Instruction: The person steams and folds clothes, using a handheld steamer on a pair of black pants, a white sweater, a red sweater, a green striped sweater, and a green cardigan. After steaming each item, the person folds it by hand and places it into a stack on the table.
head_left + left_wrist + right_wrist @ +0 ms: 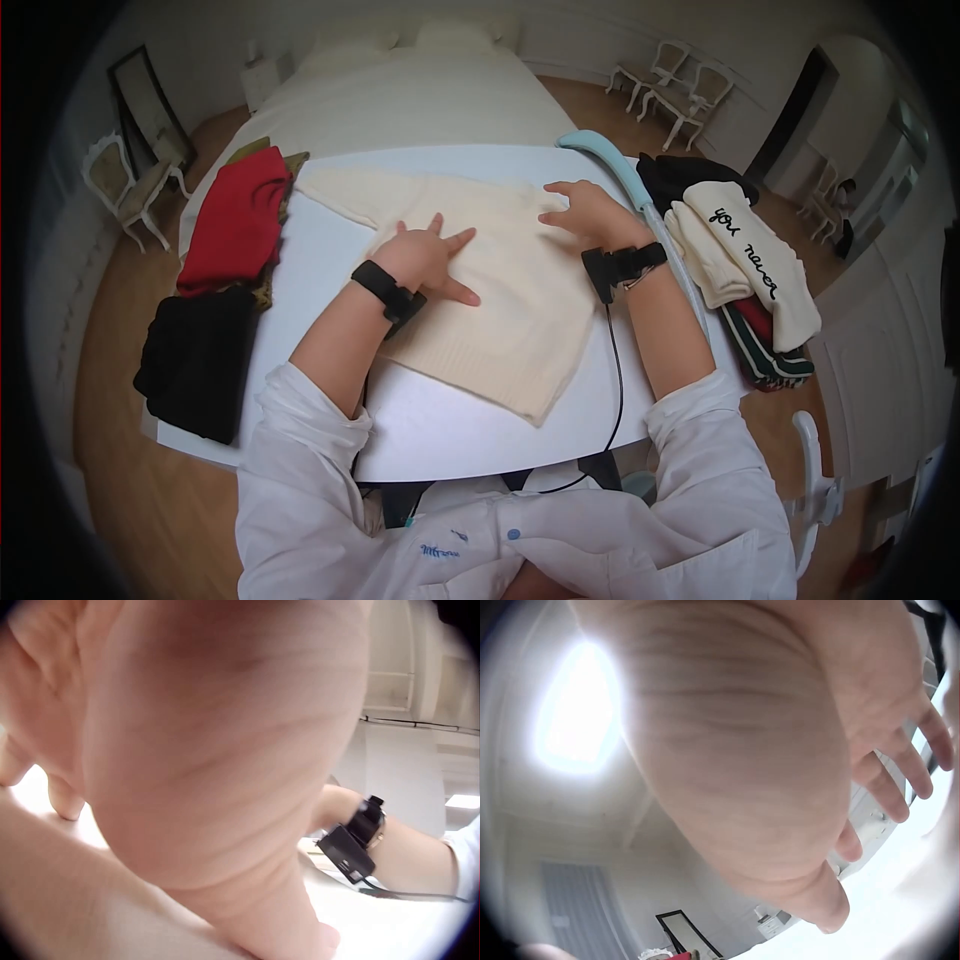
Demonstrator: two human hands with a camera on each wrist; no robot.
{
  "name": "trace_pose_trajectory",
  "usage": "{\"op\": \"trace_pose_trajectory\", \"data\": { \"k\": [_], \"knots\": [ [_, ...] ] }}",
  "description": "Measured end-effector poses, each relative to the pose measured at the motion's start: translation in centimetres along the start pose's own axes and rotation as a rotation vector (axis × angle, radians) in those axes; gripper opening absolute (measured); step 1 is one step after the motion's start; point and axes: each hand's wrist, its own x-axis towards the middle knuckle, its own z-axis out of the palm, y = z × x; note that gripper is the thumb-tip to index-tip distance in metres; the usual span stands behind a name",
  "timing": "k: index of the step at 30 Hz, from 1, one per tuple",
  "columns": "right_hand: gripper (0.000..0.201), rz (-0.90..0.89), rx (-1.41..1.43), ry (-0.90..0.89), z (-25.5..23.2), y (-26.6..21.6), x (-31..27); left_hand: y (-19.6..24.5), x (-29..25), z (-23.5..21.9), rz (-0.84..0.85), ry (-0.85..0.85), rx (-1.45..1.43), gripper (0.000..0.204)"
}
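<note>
A cream knitted sweater (520, 270) lies spread out in front of me, one sleeve (340, 192) stretching toward the far left and its ribbed hem toward me. My left hand (425, 262) rests on the sweater's left part with its fingers spread wide. In the left wrist view the left thumb (300, 930) and fingertips come down at the cloth. Over the sweater's far right part is my right hand (597, 215), its fingers extended and nothing between them. The right wrist view shows those fingers (885, 791) apart and straight, palm visible.
The sweater lies on a white table (430, 430). At the left are a folded red garment (235, 215) and a black one (200, 355). A light-blue curved handle (610, 160) and a pile with a white lettered garment (755, 255) stand right. Behind is a bed (400, 105).
</note>
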Motion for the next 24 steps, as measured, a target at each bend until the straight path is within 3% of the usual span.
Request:
{"op": "trace_pose_trajectory", "data": {
  "k": [2, 5, 6, 7, 9, 10, 11, 13, 14, 16, 20, 22, 24],
  "knots": [
    [0.066, -0.002, -0.024, 0.021, 1.1, 0.6, 0.1, -0.9, -1.3, -1.1, -0.158, 0.053, -0.007, 0.125],
    [0.074, 0.005, -0.073, 0.016, 2.0, 1.4, 0.3, -1.4, -3.1, -4.3, -0.044, -0.072, -0.068, 0.113],
    [0.079, 0.016, -0.099, -0.018, 2.0, 1.6, 0.5, -1.2, -4.1, -5.0, -0.031, -0.007, -0.141, 0.096],
    [0.079, 0.011, -0.093, -0.019, 1.8, 2.3, 0.8, -1.7, -4.6, -5.7, -0.037, -0.010, -0.137, 0.096],
    [0.087, -0.038, 0.023, -0.102, 1.2, 3.9, 1.0, -3.6, -4.8, -6.4, 0.017, -0.297, -0.722, 0.095],
    [0.091, -0.051, 0.058, -0.150, 0.9, 4.3, 0.9, -4.8, -3.8, -5.5, -0.037, -0.215, -0.779, 0.082],
    [0.091, -0.049, 0.061, -0.159, 0.8, 3.9, 0.2, -5.6, -3.0, -4.8, -0.040, -0.224, -0.783, 0.082],
    [0.084, -0.001, 0.037, 0.024, 1.0, 3.1, -1.0, -7.0, -1.4, -3.5, -0.076, 0.232, -0.646, 0.072],
    [0.084, 0.002, 0.039, 0.017, 1.2, 2.9, -0.7, -7.5, -0.6, -2.7, -0.077, 0.225, -0.649, 0.072],
    [0.072, 0.099, 0.001, 0.059, 1.3, 2.7, 0.5, -8.4, 1.0, -1.0, -0.140, 0.663, -0.256, 0.061],
    [0.065, 0.108, -0.028, 0.016, 1.6, 3.2, 1.7, -9.4, 1.7, -0.4, -0.178, 0.575, -0.364, 0.059],
    [0.061, 0.055, 0.029, -0.054, 0.9, 4.1, 1.5, -9.3, 1.2, -0.8, -0.222, 0.450, -0.345, 0.054],
    [0.061, 0.045, 0.067, -0.015, 0.4, 4.9, 1.3, -9.2, 0.5, -1.6, -0.262, 0.461, -0.349, 0.051]
  ]
}}
